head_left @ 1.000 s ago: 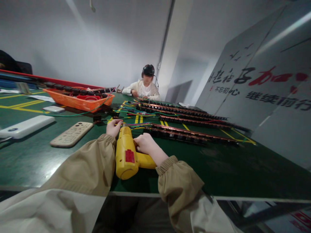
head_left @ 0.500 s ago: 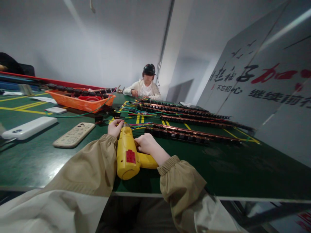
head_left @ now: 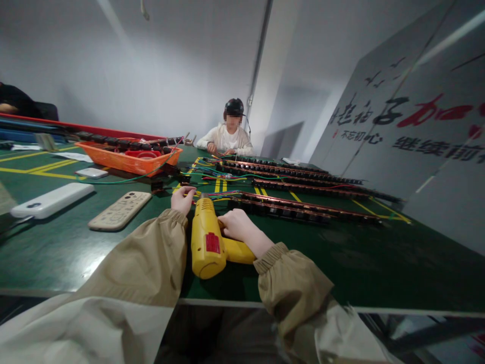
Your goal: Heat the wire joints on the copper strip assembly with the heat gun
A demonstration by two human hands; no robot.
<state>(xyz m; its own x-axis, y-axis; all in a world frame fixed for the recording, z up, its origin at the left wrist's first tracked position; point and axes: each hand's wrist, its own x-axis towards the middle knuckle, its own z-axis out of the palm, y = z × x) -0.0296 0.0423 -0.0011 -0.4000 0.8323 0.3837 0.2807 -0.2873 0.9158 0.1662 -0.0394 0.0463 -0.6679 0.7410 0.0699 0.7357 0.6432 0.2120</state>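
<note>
A yellow heat gun (head_left: 206, 237) with a red label points away from me, its handle sticking out to the right. My right hand (head_left: 239, 225) is closed at the handle, close to the trigger; the fingertips are partly hidden behind the gun. Left of the nozzle, my left hand (head_left: 183, 200) is closed in a pinch at the ends of thin coloured wires (head_left: 223, 194). These wires run behind the nozzle to the nearest long black strip with copper-coloured bars (head_left: 288, 206). The exact spot pinched is too small to make out.
Several more strips (head_left: 303, 184) lie beyond on the green table (head_left: 341, 268). An orange basket (head_left: 132, 164) holds black parts. A patterned phone (head_left: 120, 211), a white power bank (head_left: 53, 200) and a small white case (head_left: 92, 173) lie left. A co-worker (head_left: 229, 136) sits opposite.
The view has shifted slightly, so everything appears a little further right. The heat gun and right hand have moved slightly right relative to my left hand, which keeps its pinch.
</note>
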